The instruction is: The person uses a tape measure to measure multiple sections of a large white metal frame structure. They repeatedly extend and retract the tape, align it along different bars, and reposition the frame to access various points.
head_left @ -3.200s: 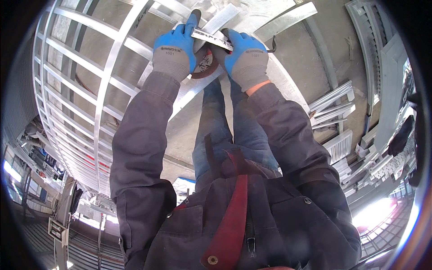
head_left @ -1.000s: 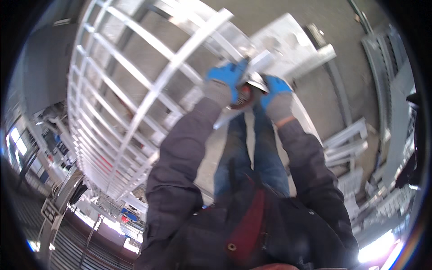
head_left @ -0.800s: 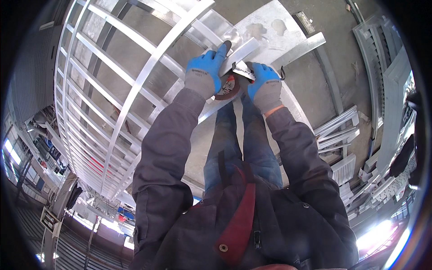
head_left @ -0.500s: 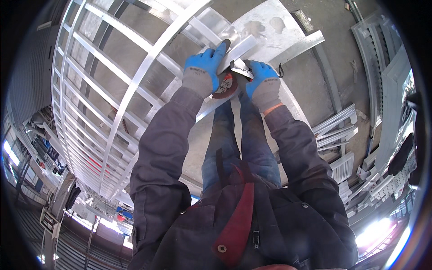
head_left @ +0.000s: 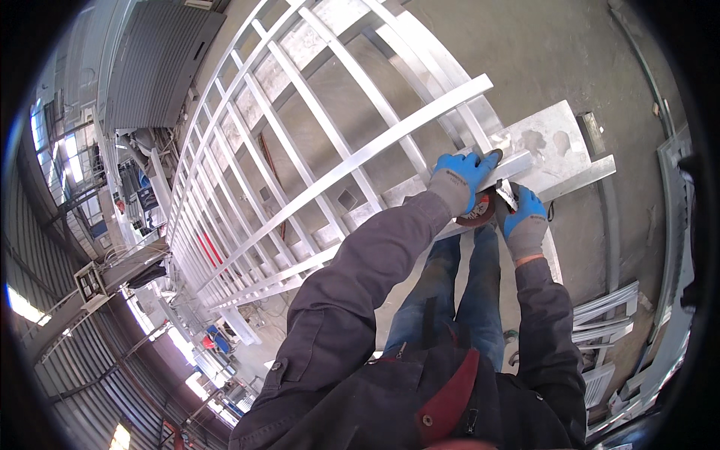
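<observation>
"Both busy?"
"Yep, my left hand [head_left: 459, 182] is holding a silver bar [head_left: 515, 165], my right hand [head_left: 526, 222] is gripping a pale strip [head_left: 508, 196], and a red-labelled disc [head_left: 477, 212] is sitting between them."

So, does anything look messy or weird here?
Yes: two dark blotches mark the plate, just beyond the left hand. They look odd because the surface around them is pale. I can't tell whether they're stains or wear.
</observation>
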Available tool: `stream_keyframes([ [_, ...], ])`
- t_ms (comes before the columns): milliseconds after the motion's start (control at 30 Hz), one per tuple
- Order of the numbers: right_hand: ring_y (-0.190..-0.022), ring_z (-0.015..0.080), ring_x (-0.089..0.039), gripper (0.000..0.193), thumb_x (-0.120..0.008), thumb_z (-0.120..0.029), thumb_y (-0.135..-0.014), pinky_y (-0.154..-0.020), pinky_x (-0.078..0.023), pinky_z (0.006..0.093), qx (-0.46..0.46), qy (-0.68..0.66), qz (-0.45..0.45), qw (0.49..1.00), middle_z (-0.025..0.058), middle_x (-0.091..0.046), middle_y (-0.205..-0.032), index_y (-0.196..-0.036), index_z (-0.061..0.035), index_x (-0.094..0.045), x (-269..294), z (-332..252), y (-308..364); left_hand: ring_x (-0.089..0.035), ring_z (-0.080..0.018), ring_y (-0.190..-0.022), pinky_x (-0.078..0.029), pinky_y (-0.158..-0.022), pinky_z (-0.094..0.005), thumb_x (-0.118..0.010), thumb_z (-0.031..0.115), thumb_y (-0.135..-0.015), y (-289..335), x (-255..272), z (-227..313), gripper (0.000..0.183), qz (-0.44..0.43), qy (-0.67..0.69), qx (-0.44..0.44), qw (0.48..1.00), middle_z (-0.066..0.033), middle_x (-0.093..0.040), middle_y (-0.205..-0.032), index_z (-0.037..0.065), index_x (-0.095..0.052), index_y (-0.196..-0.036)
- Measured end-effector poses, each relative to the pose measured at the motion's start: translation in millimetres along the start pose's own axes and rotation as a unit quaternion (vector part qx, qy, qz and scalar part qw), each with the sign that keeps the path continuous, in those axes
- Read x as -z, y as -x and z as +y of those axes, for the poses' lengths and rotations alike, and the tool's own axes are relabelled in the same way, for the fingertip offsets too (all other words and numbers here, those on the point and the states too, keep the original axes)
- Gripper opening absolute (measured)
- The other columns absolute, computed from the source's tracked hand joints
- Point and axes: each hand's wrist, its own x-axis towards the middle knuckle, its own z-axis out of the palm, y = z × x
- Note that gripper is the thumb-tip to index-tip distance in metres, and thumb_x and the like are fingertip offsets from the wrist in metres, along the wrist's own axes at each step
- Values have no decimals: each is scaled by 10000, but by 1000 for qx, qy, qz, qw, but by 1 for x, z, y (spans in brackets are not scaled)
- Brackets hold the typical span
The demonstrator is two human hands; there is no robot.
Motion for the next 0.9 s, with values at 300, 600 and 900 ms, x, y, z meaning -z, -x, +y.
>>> stream_keyframes([
  [300, -903, 369, -685, 522, -782, -285, -863, -774, -547, 476, -11, 108, -49, 993, 131, -692, -980, -1344, -112, -676, -1, -4, 1, -683, -317, -1123, -552, -917, -430, -747, 253, -883, 1, 0, 0, 908, 13, 6, 2, 1000, -139, -658, -1244, 210, -294, -1670],
  [600, -878, 367, -671, 548, -773, -253, -843, -765, -540, 469, 40, 55, -16, 998, 136, -696, -984, -1367, -122, -687, -2, 5, 2, -681, -336, -1147, -558, -925, -431, -733, 288, -894, -2, 2, -2, 879, -18, -2, -6, 1000, -148, -660, -1259, 225, -316, -1666],
  [900, -913, 349, -691, 625, -812, -369, -795, -785, -557, 467, 19, 63, -33, 997, 128, -705, -1010, -1365, -148, -684, 0, 7, 1, -711, -347, -1093, -579, -915, -458, -749, 345, -890, -10, -15, -10, 873, 30, -3, -3, 1000, -145, -646, -1301, 330, -336, -1659],
])
